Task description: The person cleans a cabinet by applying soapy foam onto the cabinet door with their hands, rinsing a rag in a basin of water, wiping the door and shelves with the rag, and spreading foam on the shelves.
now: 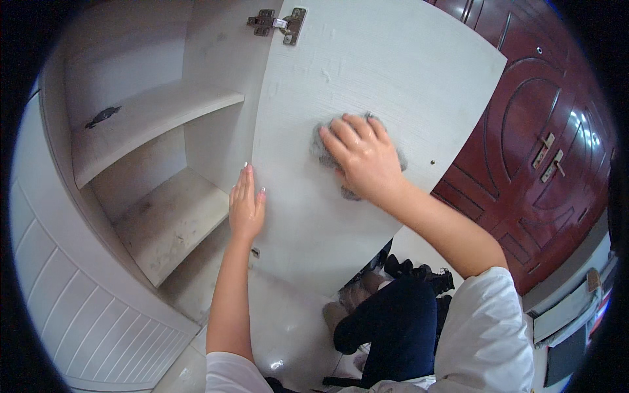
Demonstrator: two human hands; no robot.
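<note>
A grey cloth (322, 147) lies under my right hand (366, 154), pressed flat against the inner face of a white cabinet door (304, 211). Only the cloth's edges show around the fingers, and its middle is hidden. Wet streaks mark the door above it. My left hand (246, 204) rests upright at the door's hinge side, holding nothing, with the thumb apart from the fingers. A metal hinge (280, 23) joins the door to the cabinet near the top.
Left of the door stand the open cabinet's shelves (162, 110), the lower one stained, with a dark object (103, 117) on the upper. A closed louvred door (73, 299) is at far left. Dark shoes (417, 272) lie below on the floor. A dark red door (521, 123) stands at right.
</note>
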